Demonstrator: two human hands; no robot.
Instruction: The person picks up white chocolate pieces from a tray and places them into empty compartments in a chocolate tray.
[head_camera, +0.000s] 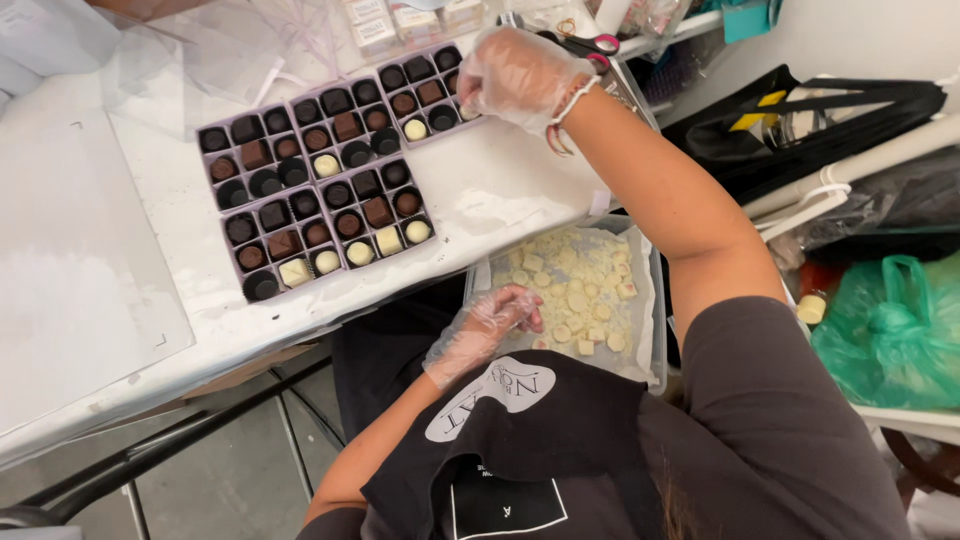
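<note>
Right hand (515, 75) pinched over upper-centre chocolate box (425, 90) — grip contents unclear; left hand (490, 320) half-curled at white chocolates (580, 290). We'd judge them small, fragile — pinch sides.

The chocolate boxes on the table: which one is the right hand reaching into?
The right hand is over the upper-right box, farthest from the person; the other four boxes lie to its left, untouched.
</note>
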